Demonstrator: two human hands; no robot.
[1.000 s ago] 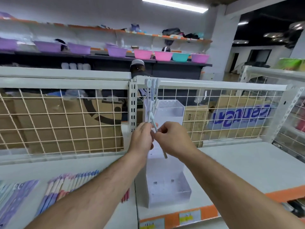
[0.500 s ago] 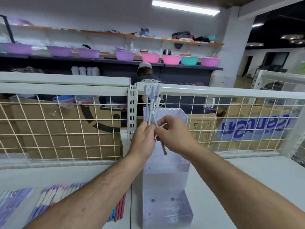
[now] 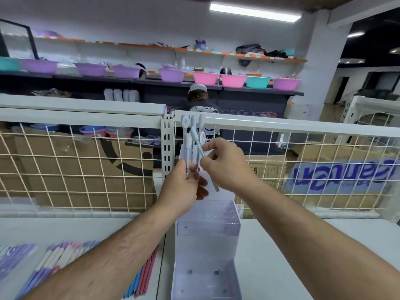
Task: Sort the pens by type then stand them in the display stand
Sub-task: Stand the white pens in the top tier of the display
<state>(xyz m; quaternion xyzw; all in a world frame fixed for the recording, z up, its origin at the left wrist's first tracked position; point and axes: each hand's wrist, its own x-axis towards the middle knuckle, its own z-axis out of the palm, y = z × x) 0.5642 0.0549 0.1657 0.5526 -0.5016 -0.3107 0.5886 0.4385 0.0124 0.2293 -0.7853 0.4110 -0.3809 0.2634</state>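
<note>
The left hand [image 3: 184, 187] grips a bunch of white pens [image 3: 187, 139] upright above the clear stand [image 3: 207, 245]. The right hand [image 3: 227, 165] pinches one pen [image 3: 198, 146] slanted across the bunch. More pens [image 3: 142, 276] lie on the shelf [image 3: 303, 245] left of the stand.

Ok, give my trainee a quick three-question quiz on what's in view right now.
1. True or false: the clear display stand already has pens standing in it.
2. Which hand pinches the single tilted pen? A) left hand B) right hand
3. Fill in: the loose pens on the shelf lie to the ___ of the stand.

Key: 1 false, none visible in it; 2 B, the left hand grips the upright pen bundle; 3 left.
</note>
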